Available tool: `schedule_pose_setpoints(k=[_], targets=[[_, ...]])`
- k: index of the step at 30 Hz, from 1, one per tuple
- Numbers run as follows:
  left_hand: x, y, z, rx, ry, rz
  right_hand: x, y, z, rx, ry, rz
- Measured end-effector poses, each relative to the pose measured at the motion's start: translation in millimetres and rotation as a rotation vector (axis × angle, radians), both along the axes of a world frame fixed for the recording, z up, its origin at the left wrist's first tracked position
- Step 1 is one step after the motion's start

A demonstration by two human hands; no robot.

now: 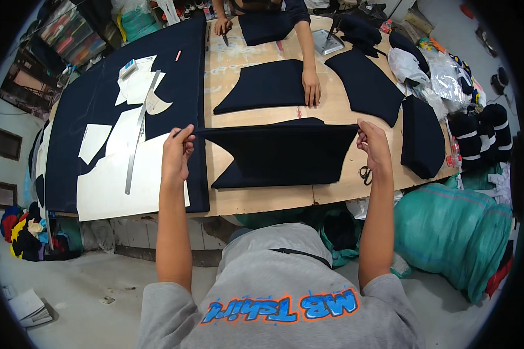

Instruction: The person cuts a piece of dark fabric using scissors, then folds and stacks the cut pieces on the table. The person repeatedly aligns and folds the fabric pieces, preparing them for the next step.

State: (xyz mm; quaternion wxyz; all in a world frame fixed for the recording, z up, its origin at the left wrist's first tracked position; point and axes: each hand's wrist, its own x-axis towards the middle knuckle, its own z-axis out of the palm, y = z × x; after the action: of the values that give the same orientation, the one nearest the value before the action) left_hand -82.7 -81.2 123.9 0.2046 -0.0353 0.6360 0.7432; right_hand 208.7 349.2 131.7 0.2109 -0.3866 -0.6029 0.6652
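Observation:
A dark navy fabric piece (279, 145) is stretched between my hands above the wooden table (262, 203). My left hand (179, 148) pinches its left corner, near the edge of a large navy fabric stack. My right hand (374, 144) pinches the right corner. Beneath the raised piece lies more navy cut fabric (239, 178), partly hidden by it. Just below my right hand, black scissor handles (365, 175) rest on the wood. Across the table, a co-worker's hand (311, 87) lies on another cut stack (262, 87), and their other hand (222, 26) is by dark-bladed scissors (226, 38).
White paper patterns (131, 168) and a metal ruler (137, 148) lie on the large navy stack (70, 128) at left. More cut navy stacks (367, 84) sit at right. A green sack (454, 232) stands beside the table at lower right; plastic bags (442, 75) crowd the far right.

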Motion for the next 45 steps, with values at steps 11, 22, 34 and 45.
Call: schedule_pose_setpoints(k=[11,22,34,45], targets=[[50.0,-8.9,-57.2,-0.126,0.186,0.154,9.6,-22.3,-75.2,0.104,-0.015,-0.023],[79.8,-31.7,-195.8,-0.450,0.133,0.048,49.6,-65.9,-209.9,0.192,-0.339,-0.035],[85.9,-30.6,-206.6,-0.945,0.234,-0.120,71.0,-57.8,-237.4,0.352,-0.517,0.016],[82.7,-11.2,-172.9,-0.976,0.278,-0.072,74.2,-38.1,-222.0,0.317,-0.434,0.057]])
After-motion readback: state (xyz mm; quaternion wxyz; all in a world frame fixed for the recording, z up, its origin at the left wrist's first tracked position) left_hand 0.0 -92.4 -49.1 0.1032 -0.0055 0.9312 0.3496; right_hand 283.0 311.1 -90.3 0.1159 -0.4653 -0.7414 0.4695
